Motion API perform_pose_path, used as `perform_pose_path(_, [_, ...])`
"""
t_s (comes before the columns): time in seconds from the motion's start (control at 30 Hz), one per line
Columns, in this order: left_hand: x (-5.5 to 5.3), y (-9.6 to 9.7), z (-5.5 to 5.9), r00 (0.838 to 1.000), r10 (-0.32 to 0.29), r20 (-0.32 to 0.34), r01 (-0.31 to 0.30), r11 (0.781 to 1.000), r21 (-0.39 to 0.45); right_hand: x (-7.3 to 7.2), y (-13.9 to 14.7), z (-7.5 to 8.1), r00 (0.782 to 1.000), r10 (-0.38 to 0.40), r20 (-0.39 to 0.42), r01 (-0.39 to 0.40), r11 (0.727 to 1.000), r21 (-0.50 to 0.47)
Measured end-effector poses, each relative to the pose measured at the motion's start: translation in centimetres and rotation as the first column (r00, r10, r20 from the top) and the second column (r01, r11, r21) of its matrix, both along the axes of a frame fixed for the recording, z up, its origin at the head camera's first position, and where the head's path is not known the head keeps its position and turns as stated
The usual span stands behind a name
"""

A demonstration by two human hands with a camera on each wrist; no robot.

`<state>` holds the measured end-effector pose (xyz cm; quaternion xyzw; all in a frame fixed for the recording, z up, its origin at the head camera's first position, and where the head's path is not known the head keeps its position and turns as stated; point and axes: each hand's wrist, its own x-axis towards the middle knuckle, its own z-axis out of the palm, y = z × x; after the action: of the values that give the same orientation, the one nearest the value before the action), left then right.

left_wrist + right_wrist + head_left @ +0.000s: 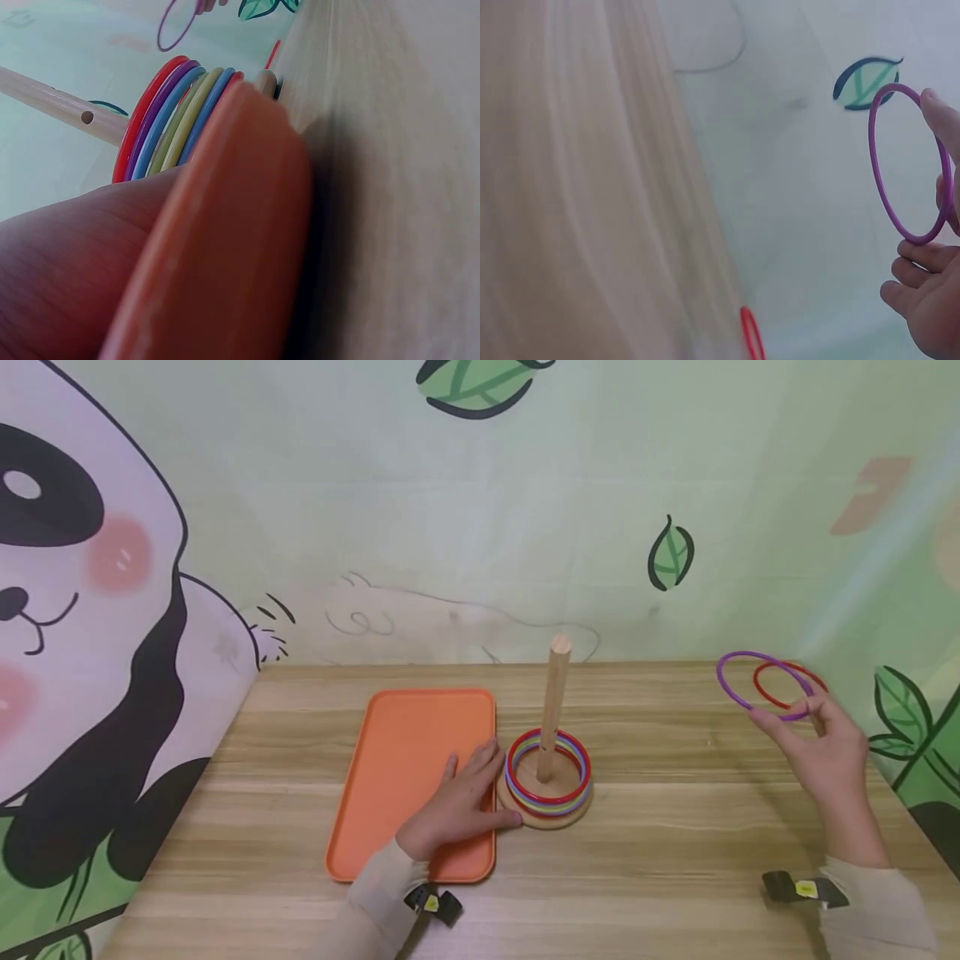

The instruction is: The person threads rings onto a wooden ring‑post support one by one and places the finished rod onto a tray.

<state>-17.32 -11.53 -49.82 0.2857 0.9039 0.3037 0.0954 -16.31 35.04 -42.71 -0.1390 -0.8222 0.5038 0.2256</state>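
Observation:
Pinched by its rim, a purple ring (731, 697) is held up by my right hand (834, 768) at the far right of the head view. A red ring (757, 686) lies on the table behind it. My left hand (457, 810) rests over the right rim of an orange tray (397, 760), fingers extended, thumb at the base of the ring-toss stand. The stand's wooden peg (555, 706) rises from a round base, and a stack of coloured rings (161, 120) encircles its foot. Red is on top, with purple, blue, green and yellow below in the left wrist view.
The wood-grain table (660, 860) runs back to a pale green wall (337, 485) painted with a panda and leaves. A side wall (922, 693) borders the table at the right, close to the right hand.

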Motion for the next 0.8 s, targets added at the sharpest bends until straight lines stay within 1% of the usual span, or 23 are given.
perform_pose_path(0.13, [-0.1,0.0,0.0,1.0,0.001,-0.008,-0.001,1.0,-0.004,-0.1,-0.7,1.3,0.996,0.083,-0.031,-0.082,0.996,0.022])
perform_pose_path(0.3, [-0.1,0.0,0.1,1.0,0.004,-0.004,-0.004,1.0,-0.008,-0.3,-1.9,3.1,0.98,0.176,-0.091,-0.173,0.984,0.041])
perform_pose_path(0.47, [0.0,0.0,0.3,1.0,0.005,0.004,-0.005,1.0,0.003,-0.5,-3.5,4.6,0.967,0.223,-0.124,-0.214,0.973,0.082])
perform_pose_path(0.67, [0.1,0.0,0.2,1.0,0.006,0.001,-0.006,1.0,-0.009,-1.1,-5.0,5.5,0.951,0.272,-0.148,-0.253,0.958,0.136])
perform_pose_path(0.8, [0.0,0.0,0.0,1.0,0.004,0.0,-0.004,1.0,-0.001,-1.0,-5.9,6.2,0.939,0.313,-0.143,-0.294,0.946,0.139])
